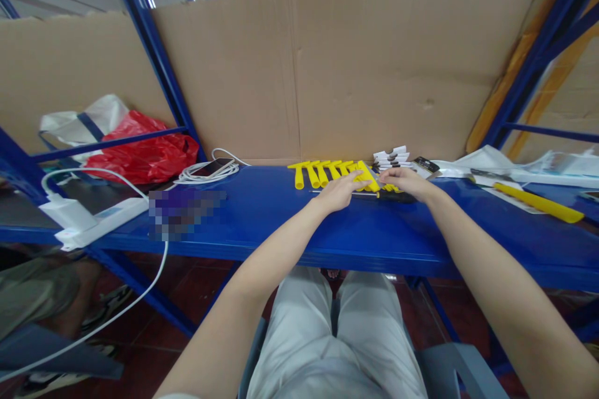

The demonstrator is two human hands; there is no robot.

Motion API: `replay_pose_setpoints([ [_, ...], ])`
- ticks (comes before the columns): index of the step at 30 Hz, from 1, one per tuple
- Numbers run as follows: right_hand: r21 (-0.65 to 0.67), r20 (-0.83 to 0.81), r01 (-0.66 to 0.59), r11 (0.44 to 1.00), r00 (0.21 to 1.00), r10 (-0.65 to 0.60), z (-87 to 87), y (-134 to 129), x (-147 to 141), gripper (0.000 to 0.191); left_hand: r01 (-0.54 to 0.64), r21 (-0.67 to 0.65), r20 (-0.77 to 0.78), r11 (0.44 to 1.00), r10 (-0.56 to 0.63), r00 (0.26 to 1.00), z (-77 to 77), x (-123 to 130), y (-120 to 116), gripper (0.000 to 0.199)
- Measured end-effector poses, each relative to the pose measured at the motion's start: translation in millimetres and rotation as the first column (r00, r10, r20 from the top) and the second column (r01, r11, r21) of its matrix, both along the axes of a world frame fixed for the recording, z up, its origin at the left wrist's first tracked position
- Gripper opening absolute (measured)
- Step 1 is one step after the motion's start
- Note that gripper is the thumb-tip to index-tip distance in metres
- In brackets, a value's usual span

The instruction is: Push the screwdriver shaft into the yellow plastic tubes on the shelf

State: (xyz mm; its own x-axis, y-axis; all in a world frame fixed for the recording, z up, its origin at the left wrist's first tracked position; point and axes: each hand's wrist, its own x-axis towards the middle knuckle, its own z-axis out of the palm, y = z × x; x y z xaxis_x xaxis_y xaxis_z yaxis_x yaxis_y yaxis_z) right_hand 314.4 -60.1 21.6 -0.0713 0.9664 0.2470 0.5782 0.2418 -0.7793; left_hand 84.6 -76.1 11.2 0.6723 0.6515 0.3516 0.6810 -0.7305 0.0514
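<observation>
Right of centre in the frame, near the front of the blue bench top (271, 212), we have both hands at one yellow T-shaped piece (373, 182). Our left hand (337, 192) reaches in from the left, palm down, its fingers on the piece; we cannot tell whether they pinch it or only lie against it. Our right hand (407, 181) comes in from the other side with fingers bent and fairly narrow, their tips just beside the piece; whether they grip something small is too blurred to tell.

To our judgement, this close work goes best if the left fingers brace the piece against the bench top while the right fingertips make small, light moves, pressing in line with it so it does not twist. We would do well to spread our left fingers clear of where the right ones press, and to mind our wrists: the row of yellow T-shaped pieces (314, 176) lies just to the left and a nudge could scatter it. The screwdriver (399, 197) lies in front, below our fingers, and could roll if bumped. Behind, the stack of white packets (392, 157) sits near enough for a knuckle to catch, with a black card (425, 165) beside it.
</observation>
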Motion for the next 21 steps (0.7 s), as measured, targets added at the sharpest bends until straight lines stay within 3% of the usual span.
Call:
replay_pose_setpoints([
  [5, -0.004, -0.104, 0.244, 0.97, 0.965, -0.243, -2.5, 14, 36, 0.017, 0.007, 0.003, -0.011, 1.0, -0.007, 1.0, -0.6, 0, 1, 0.066],
  [8, 0.002, -0.038, 0.548, 0.837, 0.836, -0.547, -7.7, 23, 59, 0.017, -0.002, 0.016, -0.037, 1.0, 0.003, 0.999, -1.6, -1, 3, 0.067],
  [10, -0.005, 0.013, 0.646, 0.763, 0.763, -0.646, -13.2, 26, 72, 0.016, -0.008, 0.032, -0.051, 0.999, 0.009, 0.999, -2.4, -1, 4, 0.067],
  [12, 0.011, 0.074, 0.701, 0.713, 0.71, -0.7, -19.8, 29, 83, 0.022, -0.013, 0.044, -0.061, 0.999, 0.015, 0.998, -3.0, -2, 5, 0.067],
  [15, 0.077, 0.161, 0.757, 0.649, 0.633, -0.757, -29.1, 30, 92, 0.045, -0.016, 0.044, -0.07, 0.999, 0.019, 0.997, -3.1, -1, 5, 0.067],
  [21, 0.072, 0.258, 0.781, 0.62, 0.586, -0.768, -35.0, 34, 90, 0.065, -0.017, 0.054, -0.084, 0.998, 0.021, 0.996, -3.7, -2, 5, 0.068],
])
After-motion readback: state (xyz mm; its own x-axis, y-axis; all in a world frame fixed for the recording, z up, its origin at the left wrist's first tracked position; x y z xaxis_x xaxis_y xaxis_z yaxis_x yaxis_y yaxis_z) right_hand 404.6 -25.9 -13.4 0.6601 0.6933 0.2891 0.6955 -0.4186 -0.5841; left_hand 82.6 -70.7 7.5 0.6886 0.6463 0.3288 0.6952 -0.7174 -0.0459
